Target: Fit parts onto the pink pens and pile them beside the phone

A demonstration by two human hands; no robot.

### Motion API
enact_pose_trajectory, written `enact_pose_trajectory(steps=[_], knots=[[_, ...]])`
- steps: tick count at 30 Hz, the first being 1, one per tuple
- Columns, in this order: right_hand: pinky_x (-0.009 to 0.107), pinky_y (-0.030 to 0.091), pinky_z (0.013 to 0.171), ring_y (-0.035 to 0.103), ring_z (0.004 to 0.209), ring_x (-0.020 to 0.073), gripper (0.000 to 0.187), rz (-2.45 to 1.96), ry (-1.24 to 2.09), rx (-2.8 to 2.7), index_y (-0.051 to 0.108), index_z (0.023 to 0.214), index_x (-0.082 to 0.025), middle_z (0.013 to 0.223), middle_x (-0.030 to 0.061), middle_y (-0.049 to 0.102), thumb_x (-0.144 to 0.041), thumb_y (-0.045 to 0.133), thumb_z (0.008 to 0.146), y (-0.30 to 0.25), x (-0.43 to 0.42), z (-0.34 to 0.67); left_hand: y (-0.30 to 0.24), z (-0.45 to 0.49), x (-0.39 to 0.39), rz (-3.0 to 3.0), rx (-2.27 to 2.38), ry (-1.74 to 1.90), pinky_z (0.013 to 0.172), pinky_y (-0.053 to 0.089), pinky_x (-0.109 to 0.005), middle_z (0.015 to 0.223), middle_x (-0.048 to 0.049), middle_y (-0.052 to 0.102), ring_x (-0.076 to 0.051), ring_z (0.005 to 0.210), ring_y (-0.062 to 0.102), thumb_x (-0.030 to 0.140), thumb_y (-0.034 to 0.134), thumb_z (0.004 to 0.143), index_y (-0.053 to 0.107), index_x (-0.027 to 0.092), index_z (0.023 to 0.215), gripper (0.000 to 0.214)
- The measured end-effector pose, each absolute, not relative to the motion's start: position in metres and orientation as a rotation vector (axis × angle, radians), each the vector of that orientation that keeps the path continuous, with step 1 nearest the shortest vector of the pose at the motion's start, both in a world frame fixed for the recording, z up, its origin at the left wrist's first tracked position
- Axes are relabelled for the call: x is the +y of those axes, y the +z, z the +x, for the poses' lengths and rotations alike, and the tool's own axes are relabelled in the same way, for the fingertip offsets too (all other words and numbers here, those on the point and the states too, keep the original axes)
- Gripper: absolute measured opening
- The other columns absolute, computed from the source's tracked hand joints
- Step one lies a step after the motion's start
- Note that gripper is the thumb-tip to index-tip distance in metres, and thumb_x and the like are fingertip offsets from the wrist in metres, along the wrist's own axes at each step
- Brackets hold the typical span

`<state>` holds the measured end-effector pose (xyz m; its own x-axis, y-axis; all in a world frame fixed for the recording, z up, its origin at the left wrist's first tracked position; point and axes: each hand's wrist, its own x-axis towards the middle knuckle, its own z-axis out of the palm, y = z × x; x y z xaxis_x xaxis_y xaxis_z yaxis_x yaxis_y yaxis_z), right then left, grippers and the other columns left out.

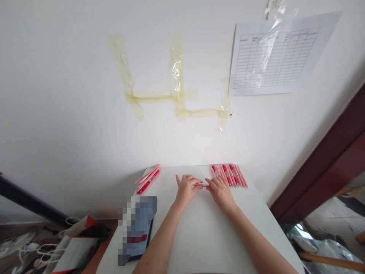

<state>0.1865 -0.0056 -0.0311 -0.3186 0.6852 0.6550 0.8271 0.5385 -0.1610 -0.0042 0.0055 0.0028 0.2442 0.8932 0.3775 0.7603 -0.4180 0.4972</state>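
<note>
Head view shows the left hand (186,189) and right hand (221,191), each grip pinched on one end of a pink pen (200,185), likely light, stiff and slick, over the table (205,232).

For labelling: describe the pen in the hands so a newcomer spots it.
On the white table against the wall, look between the left hand and right hand. The slim pink pen runs crosswise, gripped at both ends; the rest lie in a neat row far right or a loose pile far left.
</note>
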Motion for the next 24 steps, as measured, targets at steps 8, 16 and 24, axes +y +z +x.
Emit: enact_pose_trajectory(steps=[8, 16, 24], knots=[[0.034, 0.049, 0.074, 0.059, 0.092, 0.022, 0.027, -1.24, 0.121, -1.882, 0.062, 0.112, -0.027, 0.104, 0.0088, 0.06, -0.025, 0.039, 0.098, -0.035, -0.006, 0.19, -0.004, -0.009, 0.009, 2.219, 1.714, 0.944, 0.113, 0.006, -0.073, 0.124, -0.0034, 0.065, -0.023, 0.121, 0.053, 0.035, 0.064, 0.086, 0.054, 0.035, 0.129, 0.044], [0.034, 0.049, 0.074, 0.057, 0.084, 0.0177, 0.044, -0.979, 0.924, -1.141, 0.054, 0.127, -0.029, 0.106, 0.0046, 0.06, -0.036, 0.06, 0.085, -0.024, -0.003, 0.193, -0.014, -0.01, 0.009, 2.295, 1.807, 0.682, 0.107, -0.001, -0.08, 0.124, -0.0034, 0.063, -0.028, 0.126, 0.048, 0.035, 0.063, 0.087, 0.064, 0.034, 0.114, 0.028], [0.034, 0.047, 0.062, 0.049, 0.065, 0.0154, 0.025, -0.621, 1.383, -0.817, 0.056, 0.089, -0.024, 0.074, -0.0001, 0.05, -0.049, 0.052, 0.086, -0.01, -0.001, 0.213, -0.008, -0.008, 0.006, 2.313, 1.834, 0.598, 0.107, -0.003, -0.08, 0.125, -0.0031, 0.06, -0.028, 0.126, 0.046, 0.036, 0.061, 0.087, 0.065, 0.034, 0.114, 0.027]])
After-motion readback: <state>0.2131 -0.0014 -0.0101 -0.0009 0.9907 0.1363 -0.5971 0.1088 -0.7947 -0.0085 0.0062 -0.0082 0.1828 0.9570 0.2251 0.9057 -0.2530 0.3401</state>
